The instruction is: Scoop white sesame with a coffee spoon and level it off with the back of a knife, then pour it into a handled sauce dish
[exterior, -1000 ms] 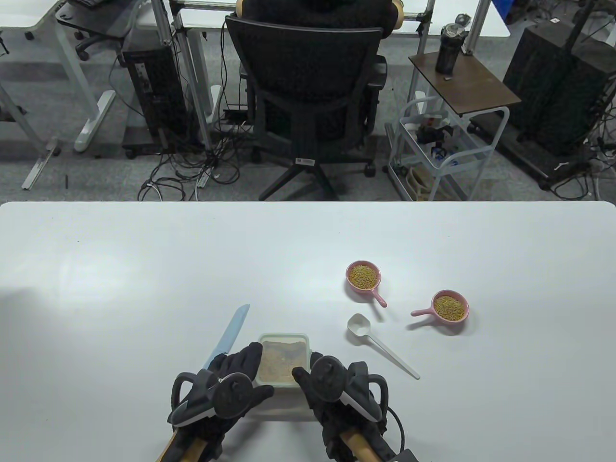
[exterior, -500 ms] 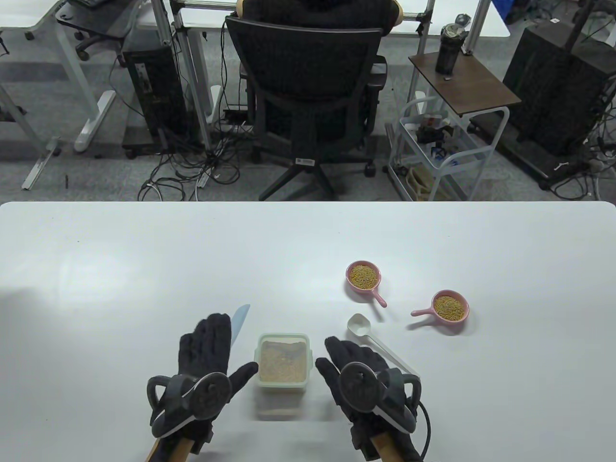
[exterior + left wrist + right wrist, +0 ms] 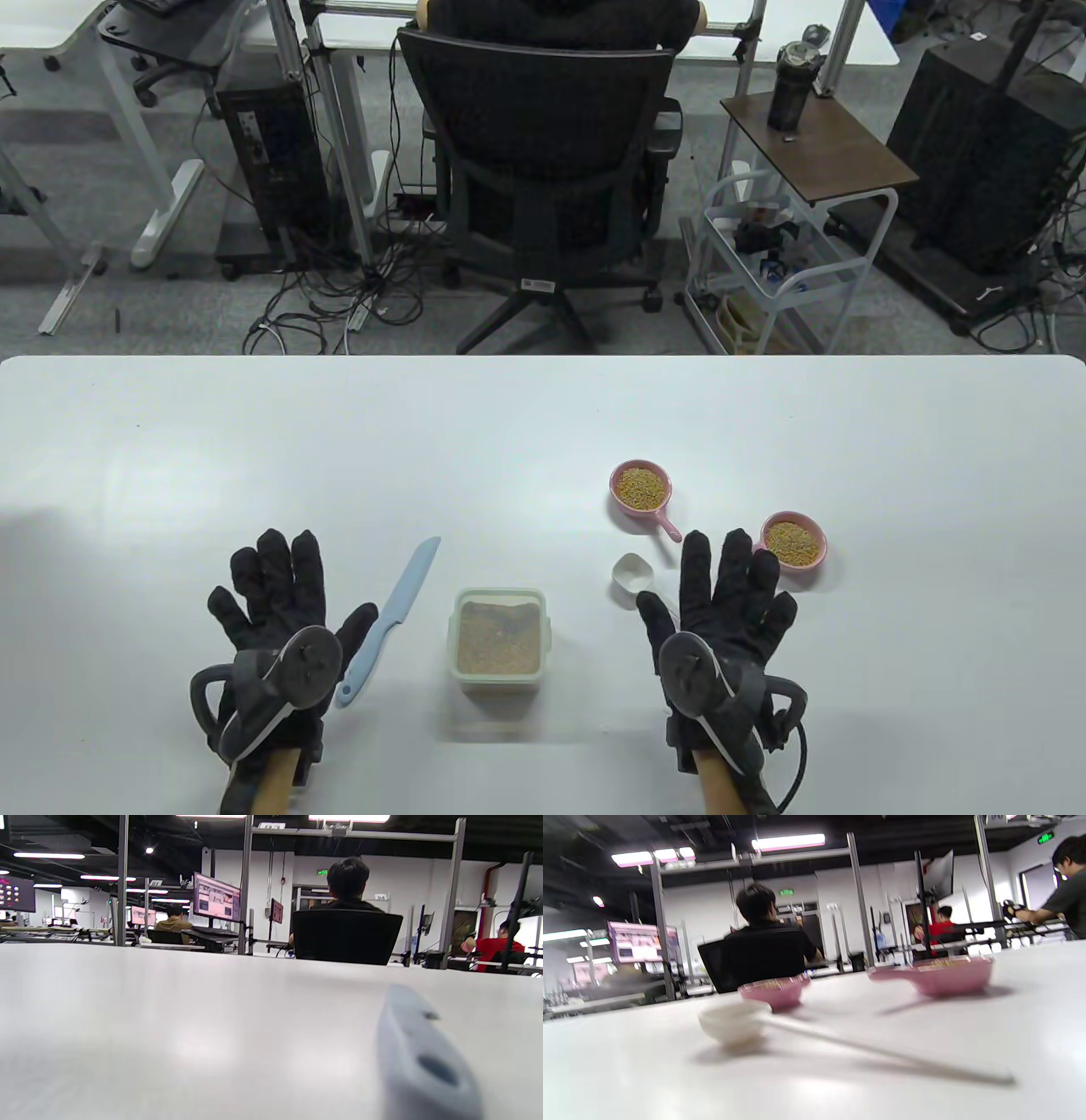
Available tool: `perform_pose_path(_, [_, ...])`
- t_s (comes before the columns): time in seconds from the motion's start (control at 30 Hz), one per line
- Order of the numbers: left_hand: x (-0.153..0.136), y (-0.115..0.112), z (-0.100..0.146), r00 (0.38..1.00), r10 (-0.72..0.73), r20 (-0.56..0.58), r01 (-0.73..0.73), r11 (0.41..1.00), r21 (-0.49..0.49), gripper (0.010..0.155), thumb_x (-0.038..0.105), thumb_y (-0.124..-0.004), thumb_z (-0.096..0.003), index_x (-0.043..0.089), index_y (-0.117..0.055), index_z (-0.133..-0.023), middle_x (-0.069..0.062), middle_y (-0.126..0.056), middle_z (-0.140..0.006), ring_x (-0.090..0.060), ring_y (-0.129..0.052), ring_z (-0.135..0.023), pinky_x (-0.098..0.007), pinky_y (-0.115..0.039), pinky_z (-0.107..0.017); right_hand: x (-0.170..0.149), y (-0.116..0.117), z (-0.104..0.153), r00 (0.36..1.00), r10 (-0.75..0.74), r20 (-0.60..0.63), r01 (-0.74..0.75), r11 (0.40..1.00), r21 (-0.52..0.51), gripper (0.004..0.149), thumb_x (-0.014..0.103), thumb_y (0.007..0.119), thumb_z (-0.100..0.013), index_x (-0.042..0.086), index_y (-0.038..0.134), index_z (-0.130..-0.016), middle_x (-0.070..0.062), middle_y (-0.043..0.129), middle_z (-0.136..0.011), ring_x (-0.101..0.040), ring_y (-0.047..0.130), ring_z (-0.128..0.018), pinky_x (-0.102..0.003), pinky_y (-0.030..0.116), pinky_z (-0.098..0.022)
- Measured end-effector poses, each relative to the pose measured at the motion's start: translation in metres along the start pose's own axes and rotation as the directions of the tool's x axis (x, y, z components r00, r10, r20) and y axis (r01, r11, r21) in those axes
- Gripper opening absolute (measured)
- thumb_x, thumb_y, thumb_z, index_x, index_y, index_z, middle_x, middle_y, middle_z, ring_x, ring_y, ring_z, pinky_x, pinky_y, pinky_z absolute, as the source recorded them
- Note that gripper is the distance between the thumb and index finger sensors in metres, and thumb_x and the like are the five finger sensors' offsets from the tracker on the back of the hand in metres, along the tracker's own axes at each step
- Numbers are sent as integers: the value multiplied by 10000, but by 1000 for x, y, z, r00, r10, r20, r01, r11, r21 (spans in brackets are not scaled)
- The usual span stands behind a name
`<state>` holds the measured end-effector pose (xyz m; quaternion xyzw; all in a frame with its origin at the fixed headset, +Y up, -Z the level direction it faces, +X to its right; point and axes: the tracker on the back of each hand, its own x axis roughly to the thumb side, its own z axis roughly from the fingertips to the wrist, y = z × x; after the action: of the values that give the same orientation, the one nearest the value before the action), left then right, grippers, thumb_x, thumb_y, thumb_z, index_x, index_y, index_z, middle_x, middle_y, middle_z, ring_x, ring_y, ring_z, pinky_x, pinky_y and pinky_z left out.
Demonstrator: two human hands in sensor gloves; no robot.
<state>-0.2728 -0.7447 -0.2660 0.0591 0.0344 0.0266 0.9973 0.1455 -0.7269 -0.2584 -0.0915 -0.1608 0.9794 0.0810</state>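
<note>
A clear square tub of white sesame sits near the table's front edge. A pale blue knife lies left of it, its handle close to my left hand, which is spread flat and holds nothing. The knife's handle shows blurred in the left wrist view. A white coffee spoon lies right of the tub; my right hand is spread flat over its handle, holding nothing. Two pink handled sauce dishes contain grain. The right wrist view shows the spoon and both dishes.
The white table stretches wide behind the objects. Beyond its far edge are an office chair with a seated person and a small cart.
Both hands left the sesame tub and moved apart, the left to beside the knife, the right over the spoon's handle. Their fingers spread flat. The tub stayed put.
</note>
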Motion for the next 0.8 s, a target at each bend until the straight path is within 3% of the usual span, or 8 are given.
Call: perform_pose_path(0.8, [9, -5, -2, 999, -10, 40, 12, 999, -34, 958, 751, -428, -539, 215, -7, -1211, -177, -51, -1282, -489, -49, -1117, -684, -161, -733, -1, 5, -3, 1000, -6, 3, 6, 999, 39, 757, 637, 481, -566, 313, 184, -1183, -127, 97, -1243, -459, 152, -1102, -693, 244, -723])
